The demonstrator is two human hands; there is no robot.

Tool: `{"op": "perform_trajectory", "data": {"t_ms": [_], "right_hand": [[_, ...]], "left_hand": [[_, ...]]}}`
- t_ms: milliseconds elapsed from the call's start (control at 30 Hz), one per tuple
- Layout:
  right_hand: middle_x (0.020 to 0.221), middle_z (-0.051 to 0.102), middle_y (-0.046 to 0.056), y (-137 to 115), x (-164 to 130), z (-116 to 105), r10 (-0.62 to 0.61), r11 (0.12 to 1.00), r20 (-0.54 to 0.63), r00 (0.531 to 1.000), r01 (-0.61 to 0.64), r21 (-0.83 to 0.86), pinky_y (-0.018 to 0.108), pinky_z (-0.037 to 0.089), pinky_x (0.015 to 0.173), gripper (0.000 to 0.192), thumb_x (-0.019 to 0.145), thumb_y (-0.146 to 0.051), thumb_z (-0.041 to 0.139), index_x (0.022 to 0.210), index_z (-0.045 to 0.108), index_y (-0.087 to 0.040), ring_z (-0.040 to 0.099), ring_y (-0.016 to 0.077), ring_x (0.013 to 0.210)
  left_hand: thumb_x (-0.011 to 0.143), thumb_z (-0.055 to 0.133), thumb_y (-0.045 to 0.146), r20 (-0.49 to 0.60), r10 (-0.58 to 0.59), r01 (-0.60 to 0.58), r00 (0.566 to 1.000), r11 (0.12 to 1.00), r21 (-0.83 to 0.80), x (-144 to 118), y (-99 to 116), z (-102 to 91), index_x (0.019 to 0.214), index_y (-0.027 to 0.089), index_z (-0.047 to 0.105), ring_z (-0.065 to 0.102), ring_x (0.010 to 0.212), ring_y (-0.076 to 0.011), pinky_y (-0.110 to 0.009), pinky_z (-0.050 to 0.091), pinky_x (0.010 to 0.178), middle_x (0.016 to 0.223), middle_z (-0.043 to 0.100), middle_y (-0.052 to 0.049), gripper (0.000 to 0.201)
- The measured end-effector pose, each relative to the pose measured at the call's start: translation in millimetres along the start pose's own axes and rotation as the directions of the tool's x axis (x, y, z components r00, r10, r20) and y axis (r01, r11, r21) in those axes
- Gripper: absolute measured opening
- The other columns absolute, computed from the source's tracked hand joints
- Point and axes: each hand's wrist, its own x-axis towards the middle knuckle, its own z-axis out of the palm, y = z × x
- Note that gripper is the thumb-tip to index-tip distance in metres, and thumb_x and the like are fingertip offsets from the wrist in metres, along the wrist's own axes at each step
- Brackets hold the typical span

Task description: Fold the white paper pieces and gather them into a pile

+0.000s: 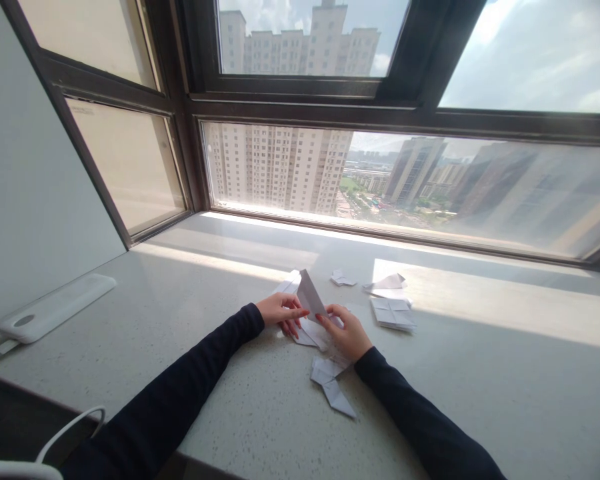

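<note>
A folded piece of white paper stands tilted between my two hands above the sill. My right hand pinches its lower right edge between thumb and fingers. My left hand is at its lower left side, thumb and fingers closed on that edge. Beneath the hands lie more folded papers, partly hidden by the fingers. Closer to me rests a folded paper shape with a pointed end. Behind my left hand, another white paper is partly covered.
Farther back are a small folded paper, a pointed folded paper and a square folded one. A white power strip with a cable lies along the left wall. Windows border the sill.
</note>
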Motion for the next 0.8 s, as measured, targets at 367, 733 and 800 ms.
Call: {"op": "perform_trajectory", "data": {"t_ms": [367,733,800], "right_hand": [[0.068,0.063,0.002,5.2,1.8,-6.6,0.060,0.996,-0.052,0.997,-0.056,0.067,0.026,0.040,0.062,0.024,0.073,-0.035,0.042,0.080,0.058,-0.019,0.055,0.0157,0.065],[0.072,0.062,0.004,7.1,2.4,-2.9,0.110,0.990,-0.079,0.991,-0.102,0.096,0.027,0.043,0.060,0.029,0.073,-0.037,0.042,0.087,0.057,-0.017,0.056,0.0166,0.063],[0.073,0.062,0.004,7.6,2.4,-2.6,0.110,0.989,-0.072,0.991,-0.102,0.111,0.027,0.043,0.059,0.029,0.073,-0.037,0.042,0.087,0.057,-0.018,0.056,0.0162,0.061]], "left_hand": [[0.065,0.048,0.051,0.028,-0.002,0.002,1.000,1.000,0.012,0.7,2.6,-0.1,0.081,0.012,0.048,0.058,0.044,-0.0119,-0.019,0.043,0.041,0.061,0.057,-0.001,0.042],[0.066,0.046,0.053,0.036,-0.012,0.014,0.999,0.999,-0.032,2.5,0.0,-1.6,0.080,0.012,0.047,0.058,0.044,-0.0120,-0.018,0.042,0.039,0.059,0.057,-0.001,0.043],[0.066,0.046,0.053,0.040,-0.011,0.012,0.999,0.999,-0.035,2.7,-0.3,-1.8,0.080,0.012,0.047,0.058,0.044,-0.0120,-0.018,0.041,0.038,0.059,0.057,-0.002,0.043]]}}
